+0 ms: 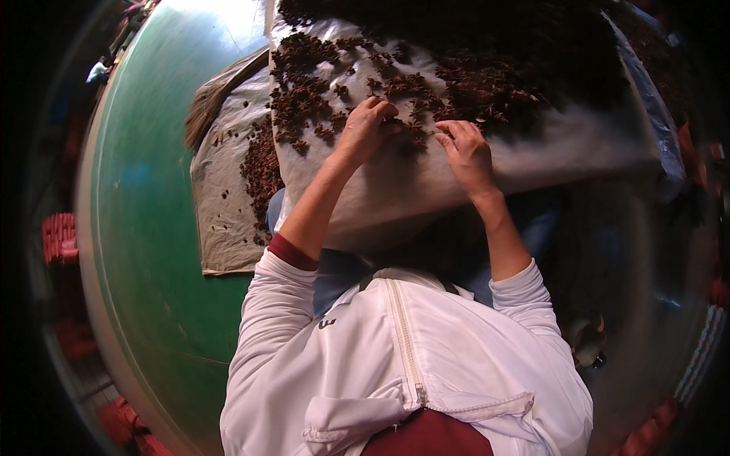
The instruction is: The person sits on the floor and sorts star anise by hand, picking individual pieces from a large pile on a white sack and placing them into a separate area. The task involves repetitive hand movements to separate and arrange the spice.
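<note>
Dried star anise pods [408,85] lie loose over a pale sheet [365,194] that covers a raised work surface before me. My left hand [369,128] is at the near edge of the scattered pods, fingers curled over dark pieces; whether it grips one is not clear. To its right, my right hand [469,151] has its thumb and forefinger close together beside a few pods. Any small piece between those fingertips is too small to make out. A denser pile of star anise [490,85] lies just beyond the right hand and runs into deep shadow.
At left, lower down, another pale sheet [228,188] carries a heap of small brown pieces [262,171]. A straw-like broom head [205,114] rests at its far edge. Green floor [154,228] extends left, with red stacked items [60,236] beyond. Clear plastic [650,97] edges the right side.
</note>
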